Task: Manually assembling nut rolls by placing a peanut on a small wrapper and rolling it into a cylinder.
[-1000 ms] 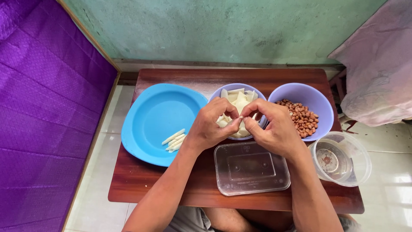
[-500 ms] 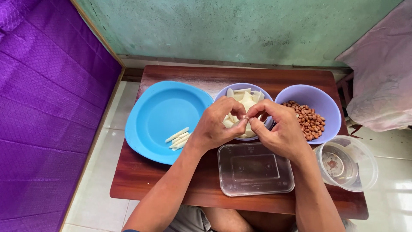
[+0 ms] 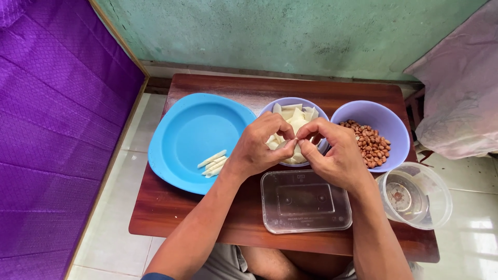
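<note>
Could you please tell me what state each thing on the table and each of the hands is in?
Left hand: pinching a pale wrapper piece.
Right hand: pinching the same piece.
Blue plate: holds a few rolled sticks.
Middle purple bowl: holds pale wrapper pieces.
Right purple bowl: partly filled with peanuts.
Clear rectangular container: empty.
Clear round tub: apparently empty.

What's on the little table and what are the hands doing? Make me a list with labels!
Table: small brown wooden table
Left hand: left hand pinches a small pale strip over the middle bowl
Right hand: right hand pinches the same strip
Middle bowl: purple bowl of pale strips
Right bowl: second purple bowl of peanuts
Plate: blue plate with rolled sticks
Front: clear plastic box
Far right: clear round tub
</note>
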